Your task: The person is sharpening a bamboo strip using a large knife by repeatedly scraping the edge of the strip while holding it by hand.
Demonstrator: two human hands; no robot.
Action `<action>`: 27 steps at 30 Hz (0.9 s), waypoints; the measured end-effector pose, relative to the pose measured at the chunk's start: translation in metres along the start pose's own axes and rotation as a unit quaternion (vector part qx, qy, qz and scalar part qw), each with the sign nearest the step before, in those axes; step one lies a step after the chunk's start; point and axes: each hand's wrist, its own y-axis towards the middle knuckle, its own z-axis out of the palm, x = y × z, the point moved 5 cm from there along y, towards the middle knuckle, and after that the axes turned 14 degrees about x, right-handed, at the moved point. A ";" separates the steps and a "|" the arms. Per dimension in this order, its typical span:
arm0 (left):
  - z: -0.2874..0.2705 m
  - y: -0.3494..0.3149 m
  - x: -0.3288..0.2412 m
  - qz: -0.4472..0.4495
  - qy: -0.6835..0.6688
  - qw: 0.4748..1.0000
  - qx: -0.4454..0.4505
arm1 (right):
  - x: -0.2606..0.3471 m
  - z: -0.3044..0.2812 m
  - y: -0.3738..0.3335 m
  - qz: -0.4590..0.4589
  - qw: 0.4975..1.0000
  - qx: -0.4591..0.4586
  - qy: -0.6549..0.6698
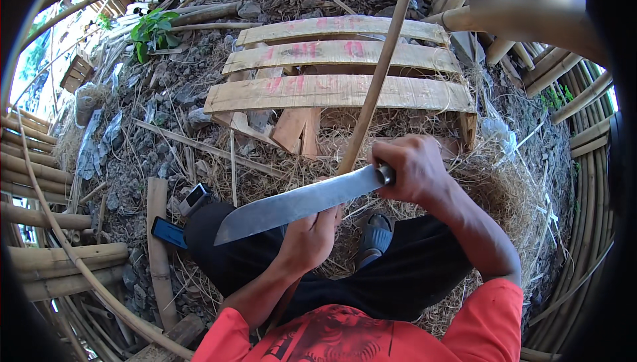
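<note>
Basically, the right hand (413, 169) is gripping the broad knife (298, 205) by its handle, fingers wrapped tight; the left hand (306, 246) is clasping the slim wooden pole (381, 80) just under the blade; the pole is slanting up from the lap, passing behind the blade and crossing the view of the slatted bench (338, 93); can't tell whether the blade is touching the pole, or the pole the bench. Main risk: left fingers are sitting right by the blade, so a slip or a hard spot in the wood could be sending it into them; the tip is pointing over the left knee of the dark trousers (206, 229), so overshoot could be catching the leg; no hand is steadying the pole's far end, so it could be twisting under load; the sandal (376, 236) is sitting below, exposed if the knife gets dropped.
</note>
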 end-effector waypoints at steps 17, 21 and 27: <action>0.003 -0.017 -0.012 0.045 0.014 0.999 0.018 | -0.012 -0.021 -0.013 0.020 0.992 -0.108 -0.066; 0.000 -0.025 -0.010 0.033 0.007 0.999 0.018 | -0.017 -0.026 -0.018 0.041 0.990 -0.114 -0.075; 0.000 -0.033 -0.013 -0.004 -0.019 0.999 0.028 | -0.027 -0.031 -0.024 0.069 0.985 -0.132 -0.085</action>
